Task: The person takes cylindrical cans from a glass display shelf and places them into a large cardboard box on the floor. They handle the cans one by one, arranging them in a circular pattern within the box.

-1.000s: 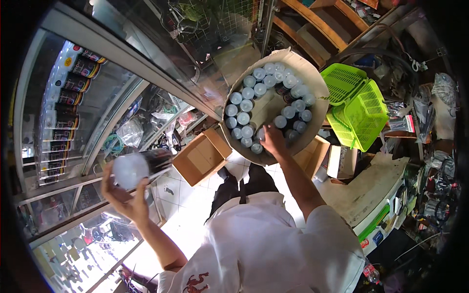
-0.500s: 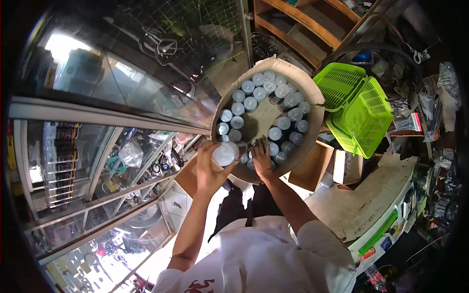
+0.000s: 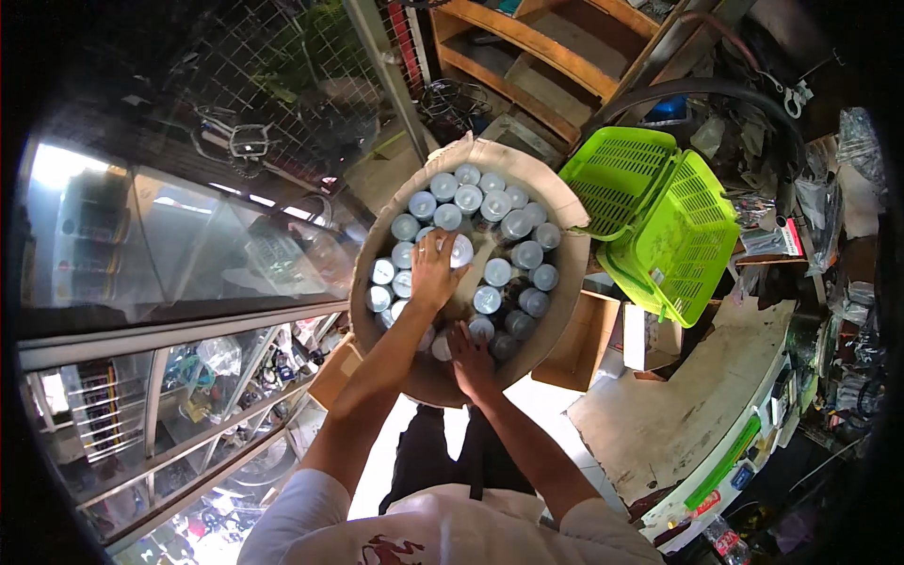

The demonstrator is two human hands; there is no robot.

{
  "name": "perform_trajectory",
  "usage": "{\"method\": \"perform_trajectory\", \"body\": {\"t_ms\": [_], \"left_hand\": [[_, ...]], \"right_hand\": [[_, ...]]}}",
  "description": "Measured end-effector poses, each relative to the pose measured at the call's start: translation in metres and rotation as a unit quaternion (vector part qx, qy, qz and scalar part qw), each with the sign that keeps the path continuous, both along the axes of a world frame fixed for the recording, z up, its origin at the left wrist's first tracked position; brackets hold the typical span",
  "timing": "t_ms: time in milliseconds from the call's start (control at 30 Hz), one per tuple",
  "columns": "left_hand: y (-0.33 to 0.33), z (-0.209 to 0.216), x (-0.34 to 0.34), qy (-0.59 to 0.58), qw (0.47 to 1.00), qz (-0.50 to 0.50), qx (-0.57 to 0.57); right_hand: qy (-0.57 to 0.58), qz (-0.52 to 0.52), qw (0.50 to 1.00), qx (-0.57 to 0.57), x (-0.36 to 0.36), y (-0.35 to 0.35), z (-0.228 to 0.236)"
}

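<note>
A broad cardboard box (image 3: 562,325) stands in front of me, with several upright spray cans (image 3: 497,205) lining its inner wall; their round, translucent caps face up. My left hand (image 3: 433,273) reaches over the box and is closed around one spray can (image 3: 460,250) at the left of its middle. The lower body of that can is hidden. At the near side of the box, my right hand (image 3: 469,363) lies with fingers stretched among the caps, beside a can (image 3: 480,328) at its fingertips. A bare patch of the box bottom (image 3: 463,294) shows between the cans.
A bright green plastic basket (image 3: 692,254) stands right of the box. Small open cartons (image 3: 579,339) sit below it, near a worn curved counter (image 3: 678,405). A glass display case (image 3: 188,334) runs along the left. Wooden shelves (image 3: 537,61) stand at the back.
My left hand has carried the can from the near left rim inward and away over the box. My right hand stays at the near side. The whole view has shifted, so the box appears lower and further left.
</note>
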State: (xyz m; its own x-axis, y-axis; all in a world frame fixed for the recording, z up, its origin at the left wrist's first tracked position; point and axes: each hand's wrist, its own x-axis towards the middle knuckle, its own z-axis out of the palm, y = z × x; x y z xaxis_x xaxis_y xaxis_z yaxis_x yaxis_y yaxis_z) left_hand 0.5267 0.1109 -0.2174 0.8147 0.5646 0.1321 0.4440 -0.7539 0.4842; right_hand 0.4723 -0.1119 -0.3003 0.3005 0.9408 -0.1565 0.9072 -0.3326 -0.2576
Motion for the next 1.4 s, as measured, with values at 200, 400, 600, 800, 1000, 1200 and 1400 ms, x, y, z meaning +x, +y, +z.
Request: {"method": "perform_trajectory", "body": {"t_ms": [200,400,600,800,1000,1200,1400], "left_hand": [[0.015,-0.054,0.052,0.057,0.995,-0.035,0.077],[0.016,-0.1,0.07,0.094,0.99,-0.011,0.102],[0.005,-0.087,0.07,0.186,0.976,0.051,0.099],[0.001,-0.057,0.036,0.195,0.978,0.045,0.052],[-0.037,-0.028,-0.097,0.012,0.991,-0.026,-0.129],[-0.078,0.128,-0.302,-0.114,0.942,0.12,-0.291],[-0.099,0.199,-0.493,-0.156,0.919,0.306,-0.193]], "right_hand": [[0.141,-0.059,0.988,0.035,0.01,-0.013,0.024],[0.167,-0.081,0.981,0.06,0.008,-0.032,0.047],[0.197,-0.092,0.974,0.066,-0.001,-0.064,0.068],[0.183,-0.091,0.978,0.037,-0.011,-0.069,0.081],[0.248,-0.019,0.96,0.129,-0.024,-0.052,0.075],[0.293,0.034,0.947,0.129,-0.053,0.043,0.161],[0.373,0.23,0.864,0.248,-0.18,0.18,0.358]]}}
